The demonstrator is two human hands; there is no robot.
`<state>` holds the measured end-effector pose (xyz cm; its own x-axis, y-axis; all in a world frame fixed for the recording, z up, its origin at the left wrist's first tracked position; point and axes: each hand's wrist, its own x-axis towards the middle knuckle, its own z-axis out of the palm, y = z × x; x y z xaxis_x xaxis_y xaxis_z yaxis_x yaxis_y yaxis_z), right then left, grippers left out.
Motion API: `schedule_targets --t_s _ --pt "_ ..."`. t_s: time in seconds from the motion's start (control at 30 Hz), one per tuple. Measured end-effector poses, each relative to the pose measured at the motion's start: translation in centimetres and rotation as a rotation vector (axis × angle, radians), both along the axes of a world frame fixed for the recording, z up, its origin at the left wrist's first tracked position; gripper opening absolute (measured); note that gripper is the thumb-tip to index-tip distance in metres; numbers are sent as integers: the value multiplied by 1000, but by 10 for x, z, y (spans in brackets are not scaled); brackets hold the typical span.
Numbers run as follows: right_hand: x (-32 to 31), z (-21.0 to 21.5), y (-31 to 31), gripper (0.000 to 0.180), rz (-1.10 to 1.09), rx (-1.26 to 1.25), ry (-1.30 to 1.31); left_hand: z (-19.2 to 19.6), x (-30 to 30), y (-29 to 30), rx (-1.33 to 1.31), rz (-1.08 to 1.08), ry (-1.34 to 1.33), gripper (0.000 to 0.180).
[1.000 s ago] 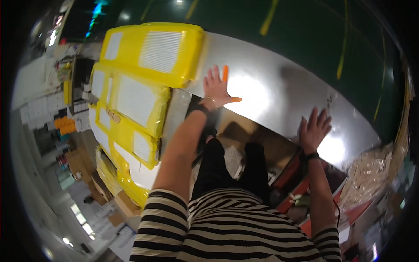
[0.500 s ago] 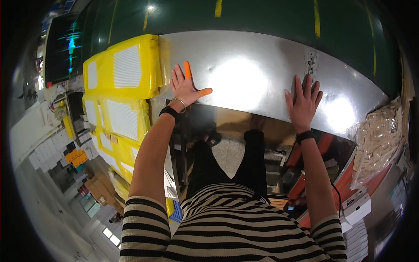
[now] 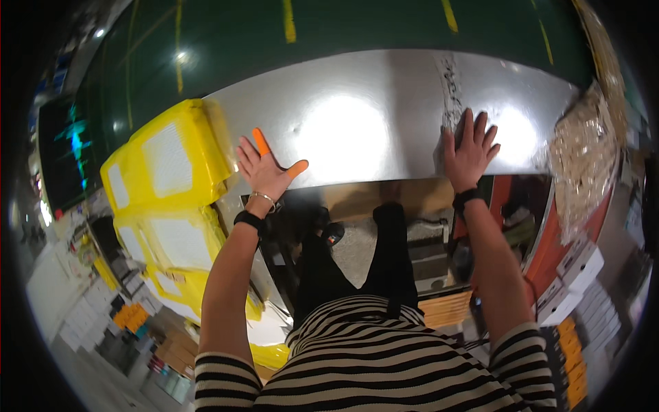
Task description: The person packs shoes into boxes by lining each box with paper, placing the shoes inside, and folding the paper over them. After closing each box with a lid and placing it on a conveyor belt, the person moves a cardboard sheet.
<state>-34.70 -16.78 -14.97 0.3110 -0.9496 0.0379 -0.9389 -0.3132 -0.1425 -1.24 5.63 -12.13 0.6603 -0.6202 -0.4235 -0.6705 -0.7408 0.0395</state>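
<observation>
A shiny metal tabletop [image 3: 412, 123] lies in front of me, with bright light glaring off it. My left hand [image 3: 264, 172] rests at its near left part, fingers spread and holding nothing. Orange finger cots [image 3: 261, 141] cover the index finger and thumb of that hand. Toward the right end, my right hand [image 3: 468, 158] lies palm down near the front edge, fingers stretched out and nothing in it. Both wrists carry black bands. Just left of my left hand stand yellow-wrapped bundles [image 3: 218, 159] with white mesh-like panels.
Beyond the metal runs a green belt-like surface [image 3: 371, 27] with yellow stripes. A clear plastic bag of brown pieces [image 3: 583, 158] sits at the right end. White boxes [image 3: 580, 264] stand lower right. Cardboard boxes [image 3: 175, 353] are at the lower left. A dark screen [image 3: 65, 147] is far left.
The whole view has turned, so the tabletop and yellow bundles appear shifted left and tilted. Both hands remain spread on the metal, the right one nearer the bag end.
</observation>
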Motion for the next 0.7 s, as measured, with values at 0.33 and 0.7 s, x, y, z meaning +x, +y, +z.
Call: schedule_targets --t_s 0.33,0.7 --pt "0 -8 -7 65 43 -100 100 9 18 -28 -362 -616 -126 74" --pt "-2 -11 -3 65 59 -80 64 -14 26 -23 -427 -606 -63 66"
